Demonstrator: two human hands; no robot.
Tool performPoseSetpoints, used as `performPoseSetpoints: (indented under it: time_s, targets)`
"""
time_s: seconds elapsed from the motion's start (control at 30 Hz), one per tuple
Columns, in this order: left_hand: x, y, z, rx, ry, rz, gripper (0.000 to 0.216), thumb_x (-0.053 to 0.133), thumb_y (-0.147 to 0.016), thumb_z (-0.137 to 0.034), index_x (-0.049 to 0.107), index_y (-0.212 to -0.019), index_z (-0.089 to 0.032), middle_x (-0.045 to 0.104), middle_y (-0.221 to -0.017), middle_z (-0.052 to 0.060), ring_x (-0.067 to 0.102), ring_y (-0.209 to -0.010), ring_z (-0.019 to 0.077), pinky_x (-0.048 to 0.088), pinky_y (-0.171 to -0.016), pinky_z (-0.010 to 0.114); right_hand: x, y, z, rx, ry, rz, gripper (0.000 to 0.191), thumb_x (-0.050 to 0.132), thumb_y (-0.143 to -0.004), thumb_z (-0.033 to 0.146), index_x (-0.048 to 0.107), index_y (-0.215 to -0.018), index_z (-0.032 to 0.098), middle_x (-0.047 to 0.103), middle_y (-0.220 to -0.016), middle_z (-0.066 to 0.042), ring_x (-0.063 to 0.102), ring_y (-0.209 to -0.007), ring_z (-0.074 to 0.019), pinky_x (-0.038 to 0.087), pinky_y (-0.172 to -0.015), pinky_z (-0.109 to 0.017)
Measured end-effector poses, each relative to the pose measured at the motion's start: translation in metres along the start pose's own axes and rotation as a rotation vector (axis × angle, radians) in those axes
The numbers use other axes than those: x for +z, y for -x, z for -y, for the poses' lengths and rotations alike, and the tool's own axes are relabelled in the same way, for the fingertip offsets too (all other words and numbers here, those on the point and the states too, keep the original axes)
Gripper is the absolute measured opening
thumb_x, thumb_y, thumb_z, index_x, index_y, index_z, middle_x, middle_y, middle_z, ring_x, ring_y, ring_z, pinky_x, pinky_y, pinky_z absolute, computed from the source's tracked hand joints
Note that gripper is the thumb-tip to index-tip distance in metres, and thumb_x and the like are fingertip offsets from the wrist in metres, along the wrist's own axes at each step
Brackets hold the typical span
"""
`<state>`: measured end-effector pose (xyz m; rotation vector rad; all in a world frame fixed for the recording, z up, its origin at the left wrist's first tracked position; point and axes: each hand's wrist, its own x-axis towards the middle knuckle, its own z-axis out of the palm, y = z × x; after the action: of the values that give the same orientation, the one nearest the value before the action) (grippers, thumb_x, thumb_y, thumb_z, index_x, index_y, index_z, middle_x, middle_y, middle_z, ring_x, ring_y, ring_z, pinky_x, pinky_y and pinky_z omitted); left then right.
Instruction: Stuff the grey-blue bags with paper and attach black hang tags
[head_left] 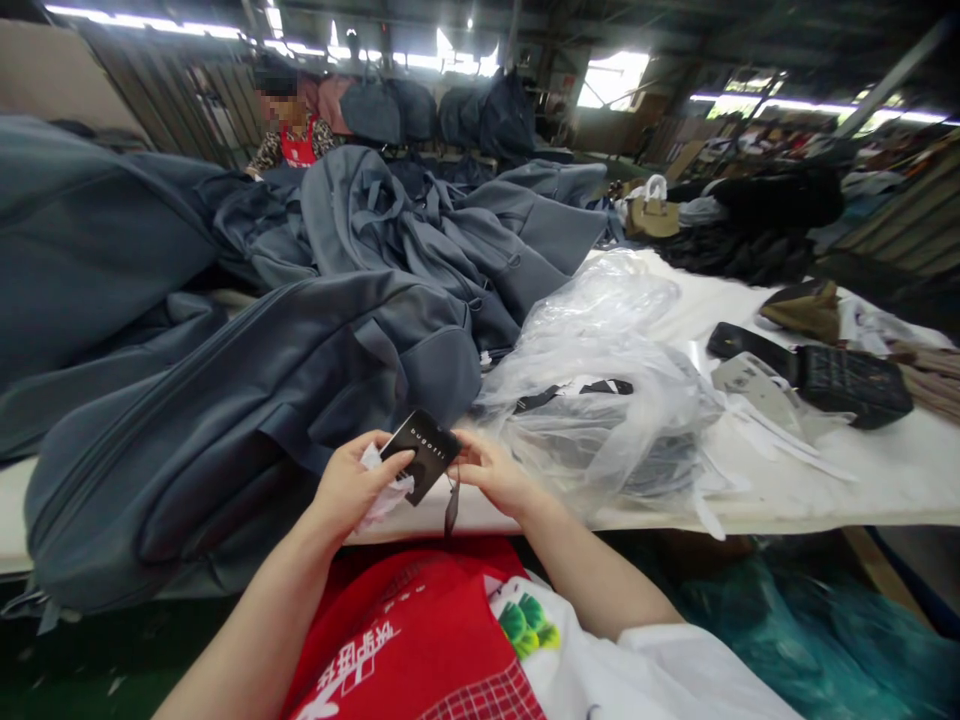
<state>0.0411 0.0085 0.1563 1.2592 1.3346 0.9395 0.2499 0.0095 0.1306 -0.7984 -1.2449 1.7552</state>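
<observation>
Between my hands, at the table's front edge, is a black hang tag (421, 462) with pale lettering. My left hand (360, 480) pinches its left side, and a crumpled white piece of paper or film (388, 498) sits under the same fingers. At the tag's right corner the fingers of my right hand (487, 468) are closed; a small dark piece (451, 508) hangs below them on a cord. A large dark blue-grey bag (247, 400) lies just beyond and to the left of my hands, its long zip facing up.
More blue-grey bags (442, 225) pile up behind. To the right lies a heap of clear plastic bags (615, 400) on the white tabletop (787, 490). Further right is a quilted black bag (855, 385). A person in a red apron (298, 148) stands across the pile.
</observation>
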Motion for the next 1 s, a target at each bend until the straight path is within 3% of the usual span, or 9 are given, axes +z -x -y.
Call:
performPoseSetpoints:
  time_s: [0.07,0.17,0.27,0.37,0.53,0.63,0.77,0.9,1.0]
  targets:
    - [0.002,0.001,0.002,-0.015,0.039,-0.078,0.035,0.076,-0.070,-0.047,0.060,-0.078,-0.017,0.061,-0.058,-0.004,0.052,-0.046,0.0100,0.040,-0.045,0.019,0.001,0.003,-0.001,0.057,-0.169,0.105,0.042,0.072,-0.070,0.032,0.064,-0.108,0.018,0.067,-0.098,-0.005,0.061,-0.092,-0.0188,0.042,-0.094,-0.036]
    - [0.005,0.003,0.002,-0.045,0.049,-0.123,0.037,0.075,-0.071,-0.050,0.058,-0.078,-0.018,0.058,-0.054,-0.005,0.046,-0.038,0.0090,0.036,-0.038,0.019,0.007,0.007,-0.003,0.070,-0.227,0.167,0.043,0.074,-0.069,0.033,0.064,-0.107,0.016,0.066,-0.097,-0.006,0.060,-0.090,-0.0177,0.043,-0.092,-0.034]
    - [0.004,0.004,0.000,-0.065,0.046,-0.156,0.039,0.074,-0.070,-0.053,0.059,-0.080,-0.018,0.057,-0.052,-0.005,0.045,-0.036,0.0096,0.034,-0.034,0.019,0.010,0.010,-0.004,0.129,-0.170,0.135,0.044,0.079,-0.066,0.032,0.064,-0.103,0.016,0.065,-0.089,-0.004,0.059,-0.078,-0.0147,0.046,-0.077,-0.029]
    - [-0.004,0.004,-0.003,-0.082,0.037,-0.173,0.043,0.076,-0.068,-0.054,0.060,-0.082,-0.017,0.058,-0.053,-0.004,0.047,-0.039,0.0102,0.034,-0.035,0.018,0.006,0.014,0.000,0.190,-0.092,0.008,0.031,0.075,-0.066,0.026,0.066,-0.093,0.016,0.060,-0.076,0.001,0.054,-0.063,-0.0095,0.042,-0.061,-0.021]
    - [-0.017,0.010,-0.008,-0.123,0.190,0.034,0.042,0.081,-0.065,-0.050,0.062,-0.076,-0.014,0.061,-0.063,-0.001,0.054,-0.055,0.0091,0.042,-0.051,0.016,-0.005,0.014,0.019,0.041,-0.139,-0.116,0.014,0.067,-0.067,0.027,0.066,-0.075,0.015,0.057,-0.065,0.001,0.047,-0.056,-0.0096,0.035,-0.053,-0.021]
    - [-0.009,0.017,-0.009,-0.238,0.354,0.167,0.041,0.082,-0.064,-0.048,0.060,-0.074,-0.015,0.060,-0.062,-0.001,0.054,-0.054,0.0098,0.043,-0.051,0.017,-0.001,0.008,0.032,-0.157,-0.221,-0.154,0.020,0.064,-0.074,0.032,0.061,-0.061,0.016,0.053,-0.061,0.000,0.050,-0.062,-0.0125,0.043,-0.071,-0.026]
    - [0.010,0.025,-0.007,-0.319,0.506,0.334,0.040,0.087,-0.059,-0.041,0.061,-0.074,-0.014,0.065,-0.072,0.003,0.058,-0.058,0.0124,0.047,-0.055,0.021,0.012,-0.001,0.046,-0.288,-0.307,-0.085,0.025,0.064,-0.082,0.034,0.063,-0.064,0.017,0.049,-0.061,0.001,0.051,-0.066,-0.0130,0.041,-0.092,-0.033]
    - [0.023,0.030,-0.001,-0.311,0.633,0.424,0.039,0.087,-0.058,-0.037,0.060,-0.072,-0.013,0.066,-0.081,0.007,0.059,-0.062,0.0127,0.048,-0.057,0.021,0.019,-0.006,0.040,-0.261,-0.264,0.015,0.028,0.066,-0.084,0.041,0.066,-0.070,0.017,0.054,-0.071,0.000,0.051,-0.068,-0.0120,0.042,-0.095,-0.034]
    - [0.028,0.032,0.005,-0.311,0.681,0.431,0.042,0.087,-0.058,-0.040,0.060,-0.076,-0.013,0.062,-0.068,0.004,0.057,-0.056,0.0124,0.047,-0.054,0.022,0.021,-0.007,0.029,-0.098,-0.237,0.050,0.028,0.067,-0.083,0.046,0.065,-0.076,0.019,0.055,-0.073,0.001,0.048,-0.059,-0.0100,0.047,-0.071,-0.028]
